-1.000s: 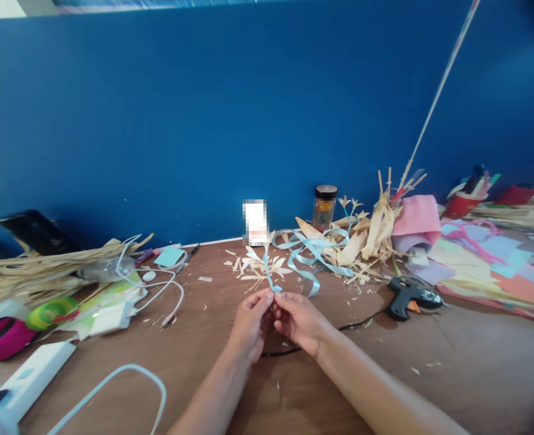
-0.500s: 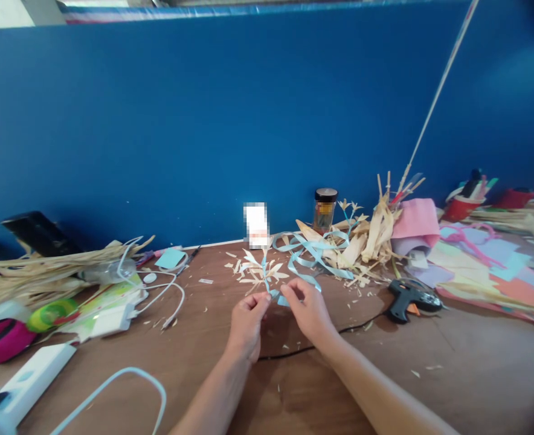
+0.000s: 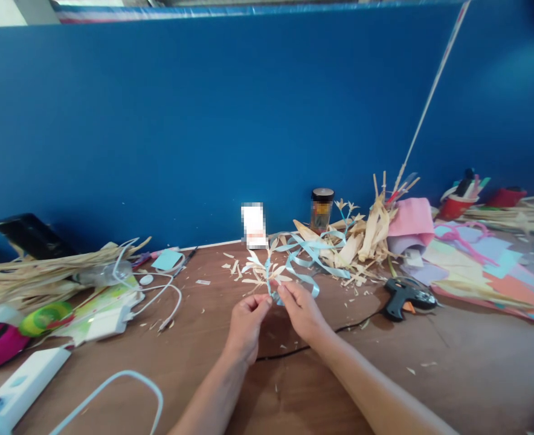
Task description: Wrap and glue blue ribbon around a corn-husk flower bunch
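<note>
Between thumb and fingers, my left hand [image 3: 247, 320] pinches the lower end of a thin stem [image 3: 268, 275] wrapped in light blue. The stem stands upright with pale, dried leaf-like pieces along its sides. My right hand [image 3: 304, 309] is closed in a pinch on the light blue ribbon [image 3: 304, 266] right beside the stem, close to the left fingertips. Loose loops of that ribbon lie on the table behind my right hand. Pale husk scraps [image 3: 237, 270] are scattered behind the stem.
A black glue gun [image 3: 405, 299] lies at right, its cord passing under my wrists. Behind are dried corn husks [image 3: 373, 232], a dark-lidded jar [image 3: 322, 211] and colored paper sheets [image 3: 475, 266]. White cables [image 3: 171, 296] and a power strip [image 3: 34, 386] are at left.
My right hand has moved slightly left, closer to the stem and my left hand. The short ribbon stretch between the hands has become smaller. The whole view has shifted a little.
</note>
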Demonstrator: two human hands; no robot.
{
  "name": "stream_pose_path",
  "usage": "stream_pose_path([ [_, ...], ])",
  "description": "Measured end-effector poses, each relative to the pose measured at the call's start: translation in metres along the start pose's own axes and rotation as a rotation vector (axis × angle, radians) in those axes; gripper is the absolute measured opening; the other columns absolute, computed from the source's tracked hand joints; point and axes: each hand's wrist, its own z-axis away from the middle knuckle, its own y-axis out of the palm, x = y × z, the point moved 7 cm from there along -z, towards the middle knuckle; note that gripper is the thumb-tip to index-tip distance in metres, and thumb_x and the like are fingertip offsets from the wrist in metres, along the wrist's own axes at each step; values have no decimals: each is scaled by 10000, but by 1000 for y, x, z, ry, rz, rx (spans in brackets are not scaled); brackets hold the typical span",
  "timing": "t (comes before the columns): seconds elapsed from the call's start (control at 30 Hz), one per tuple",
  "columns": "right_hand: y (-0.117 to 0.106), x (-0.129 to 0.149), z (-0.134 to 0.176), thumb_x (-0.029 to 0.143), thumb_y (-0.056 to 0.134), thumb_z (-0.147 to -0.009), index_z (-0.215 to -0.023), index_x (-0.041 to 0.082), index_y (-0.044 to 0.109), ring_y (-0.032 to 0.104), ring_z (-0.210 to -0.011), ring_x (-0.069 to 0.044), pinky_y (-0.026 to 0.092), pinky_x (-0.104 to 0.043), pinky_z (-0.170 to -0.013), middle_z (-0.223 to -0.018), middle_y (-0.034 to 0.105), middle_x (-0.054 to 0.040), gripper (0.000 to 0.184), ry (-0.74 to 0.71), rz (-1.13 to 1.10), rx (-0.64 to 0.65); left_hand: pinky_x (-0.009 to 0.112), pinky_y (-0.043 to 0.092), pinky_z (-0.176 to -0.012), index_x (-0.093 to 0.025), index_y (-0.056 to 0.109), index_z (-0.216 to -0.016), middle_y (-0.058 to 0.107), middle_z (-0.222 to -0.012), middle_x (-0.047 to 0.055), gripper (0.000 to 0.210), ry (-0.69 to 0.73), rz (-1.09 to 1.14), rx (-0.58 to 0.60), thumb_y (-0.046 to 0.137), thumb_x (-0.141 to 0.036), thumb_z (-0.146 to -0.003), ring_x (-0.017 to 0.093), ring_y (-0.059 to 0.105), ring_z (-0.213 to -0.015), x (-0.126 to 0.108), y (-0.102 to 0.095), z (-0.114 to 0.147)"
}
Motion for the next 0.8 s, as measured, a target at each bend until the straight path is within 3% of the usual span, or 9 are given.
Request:
stream_pose_path([
  [0.33, -5, 9, 1, 294, 531, -764, -715, 189, 568, 528, -798, -156, 384, -264, -729, -827, 584, -33, 122, -54, 200, 5, 188, 289, -465, -106, 644, -677, 538, -528, -18, 251, 16, -50, -66, 678, -333, -576, 60, 386, -461, 2, -8, -2],
  [0.53, -6, -4, -1, 450, 486, -771, -595, 183, 516, 440, -516, -104, 266, -218, -496, -545, 538, 20, 321, 66, 454, 174, 195, 279, -468, -121, 654, -701, 508, -485, -46, 246, 71, -107, -264, 663, -333, -575, 62, 373, -444, -5, -31, -10],
  [0.67, -43, -10, -12, 473, 379, -817, -552, 185, 501, 376, -463, -105, 212, -239, -469, -489, 490, 13, 410, 124, 606, -44, 199, 276, -461, -118, 658, -697, 524, -515, -37, 236, 88, -127, -386, 653, -316, -569, 62, 364, -441, -10, -44, -11],
  [0.8, -105, -11, -19, 419, 369, -824, -581, 182, 530, 380, -471, -128, 260, -254, -483, -496, 488, -8, 376, 167, 632, -469, 198, 256, -444, -117, 660, -713, 524, -516, -39, 250, 75, -118, -406, 657, -318, -565, 54, 336, -426, -8, -47, -12],
])
